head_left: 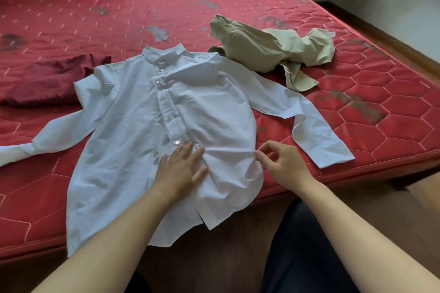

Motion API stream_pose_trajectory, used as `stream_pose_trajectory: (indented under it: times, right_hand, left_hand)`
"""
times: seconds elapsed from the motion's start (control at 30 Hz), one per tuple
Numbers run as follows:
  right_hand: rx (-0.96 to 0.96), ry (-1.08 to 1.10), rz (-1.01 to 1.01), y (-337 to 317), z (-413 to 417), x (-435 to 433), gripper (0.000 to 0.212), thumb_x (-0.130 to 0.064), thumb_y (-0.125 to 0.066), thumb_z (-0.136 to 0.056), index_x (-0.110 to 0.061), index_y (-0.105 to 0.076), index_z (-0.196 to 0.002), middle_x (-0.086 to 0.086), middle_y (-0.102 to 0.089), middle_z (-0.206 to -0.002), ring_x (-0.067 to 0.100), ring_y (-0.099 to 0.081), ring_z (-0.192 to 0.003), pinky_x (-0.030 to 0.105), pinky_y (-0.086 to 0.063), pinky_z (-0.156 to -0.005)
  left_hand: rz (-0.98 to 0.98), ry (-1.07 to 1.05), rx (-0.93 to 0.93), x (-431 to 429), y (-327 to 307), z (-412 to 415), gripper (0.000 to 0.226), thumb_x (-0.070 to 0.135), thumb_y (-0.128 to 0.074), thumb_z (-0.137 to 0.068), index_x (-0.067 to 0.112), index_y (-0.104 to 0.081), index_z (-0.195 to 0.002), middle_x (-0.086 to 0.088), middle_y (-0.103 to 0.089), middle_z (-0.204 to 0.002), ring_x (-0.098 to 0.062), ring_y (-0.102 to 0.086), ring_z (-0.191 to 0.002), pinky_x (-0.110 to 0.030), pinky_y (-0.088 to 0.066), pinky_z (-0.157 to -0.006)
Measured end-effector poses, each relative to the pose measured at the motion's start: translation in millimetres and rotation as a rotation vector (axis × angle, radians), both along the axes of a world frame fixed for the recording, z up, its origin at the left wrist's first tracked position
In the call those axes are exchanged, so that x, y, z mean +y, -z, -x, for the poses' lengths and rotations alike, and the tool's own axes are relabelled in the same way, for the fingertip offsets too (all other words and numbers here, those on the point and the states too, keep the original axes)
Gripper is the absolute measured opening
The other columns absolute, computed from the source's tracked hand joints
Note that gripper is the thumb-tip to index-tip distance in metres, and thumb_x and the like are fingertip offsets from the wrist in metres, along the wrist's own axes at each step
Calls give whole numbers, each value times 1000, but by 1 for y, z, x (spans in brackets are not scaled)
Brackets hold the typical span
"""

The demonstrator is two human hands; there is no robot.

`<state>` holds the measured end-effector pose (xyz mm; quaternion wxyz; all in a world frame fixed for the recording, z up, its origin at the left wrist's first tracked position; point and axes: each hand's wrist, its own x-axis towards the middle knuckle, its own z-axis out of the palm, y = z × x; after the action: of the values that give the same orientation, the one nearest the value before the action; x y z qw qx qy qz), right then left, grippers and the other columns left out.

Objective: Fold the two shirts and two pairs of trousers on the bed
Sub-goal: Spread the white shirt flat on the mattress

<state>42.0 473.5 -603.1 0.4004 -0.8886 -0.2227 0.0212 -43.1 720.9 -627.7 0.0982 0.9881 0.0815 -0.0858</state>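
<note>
Pale shirt (pixel 147 107) lies face up and buttoned on the red bed (pixel 381 83), collar at the far end and hem toward the person, the hem overhanging the near edge. Its long axis runs straight away from the person, with both sleeves spread outward. Left hand (pixel 181 169) rests flat on the lower front just beside the placket, its fingers (pixel 188 150) straight and slightly apart, pressing the cloth down. Right hand (pixel 283 164) is at the shirt's right side edge, where its fingers (pixel 259 156) and thumb pinch the fabric; a crease runs from that pinch toward the left hand. Khaki trousers (pixel 269 47) lie crumpled beyond the right sleeve, unfolded. Maroon garment (pixel 45 78) lies bunched to the far left; its type cannot be told. A fourth garment is not identified. Judgement: smoothing is under way and no fold has been made. The right hand is nearer the side edge and sleeve, so the first lengthwise fold would likely come from that side toward the placket, with the left hand as anchor.
</note>
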Motion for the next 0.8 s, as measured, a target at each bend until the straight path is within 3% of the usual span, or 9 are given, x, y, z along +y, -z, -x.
stream_pose_trajectory:
  times: [0.17, 0.3, 0.47, 0.57, 0.73, 0.8]
  right_hand:
    - [25, 77, 205, 6, -29, 8, 22, -32, -63, -83, -19, -66, -101, -7, -60, -90, 12, -57, -79, 36, -50, -75]
    - [16, 78, 262, 20, -35, 31, 14, -26, -61, -77, -15, -65, -84, -2, -49, -83, 20, -54, -80, 31, -41, -61]
    - [77, 249, 144, 17, -28, 15, 14, -32, -61, -81, -24, -60, -70, -6, -57, -81, 14, -55, -76, 27, -42, -67]
    - [98, 363, 105, 11, -10, -16, 17, -35, -65, -77, -28, -57, -63, -14, -59, -71, 6, -55, -69, 25, -40, -63]
    - [143, 331, 45, 0, 4, -32, 17, -35, -70, -73, -28, -60, -61, -13, -62, -65, 2, -56, -64, 15, -40, -56]
    - [161, 299, -1, -2, -4, -27, 11, -35, -71, -74, -29, -63, -70, -15, -63, -69, 1, -57, -65, 14, -42, -60]
  left_hand:
    - [-12, -25, -27, 7, -10, 3, 55, 43, -33, -95, 40, -13, -146, 6, -10, -156, -16, -7, -143, -48, -15, -113]
    - [70, -86, -101, -3, -12, -15, 52, 44, -33, -95, 41, -19, -144, 9, -8, -157, -14, -2, -144, -50, -5, -112]
    - [7, 34, -71, -15, -5, -53, 55, 50, -33, -95, 40, -15, -146, 8, -4, -157, -17, -3, -144, -54, -11, -111]
    - [3, 54, -61, -21, 4, -60, 58, 52, -32, -94, 40, -10, -146, 8, -3, -158, -17, -6, -144, -55, -8, -112]
    - [-6, 83, -103, -17, 13, -51, 60, 53, -31, -93, 40, -8, -146, 7, -5, -157, -17, -6, -144, -52, -4, -113]
    - [4, 74, -102, -14, 13, -50, 62, 53, -33, -93, 38, -8, -147, 7, -6, -157, -17, -6, -144, -52, -5, -112]
